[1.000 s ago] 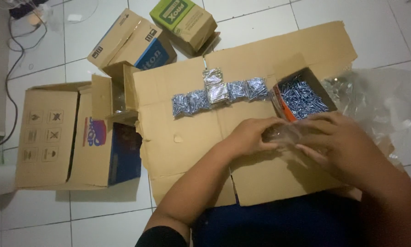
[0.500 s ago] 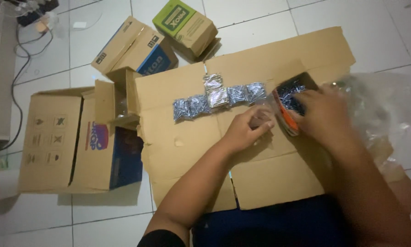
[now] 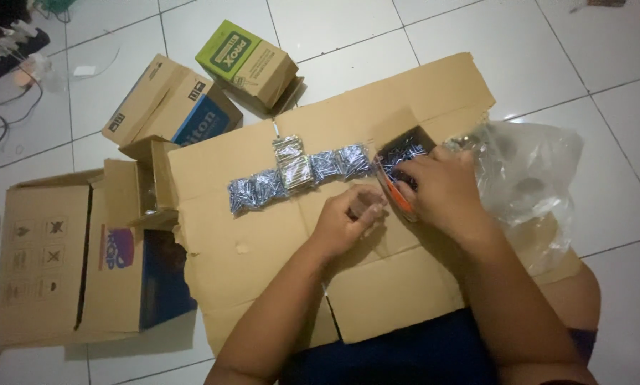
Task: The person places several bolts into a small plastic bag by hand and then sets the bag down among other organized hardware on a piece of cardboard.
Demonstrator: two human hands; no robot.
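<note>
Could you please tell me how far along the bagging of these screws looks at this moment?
Done: a row of small clear filled screw packets lies on the flattened brown cardboard sheet. In hand: the left hand holds a small clear plastic bag, while the right hand reaches into the open orange-edged box of loose screws. Left: that box looks far from empty, so many screws remain unpacked.

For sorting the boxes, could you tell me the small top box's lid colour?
Green, on the small cardboard box; head view.
</note>
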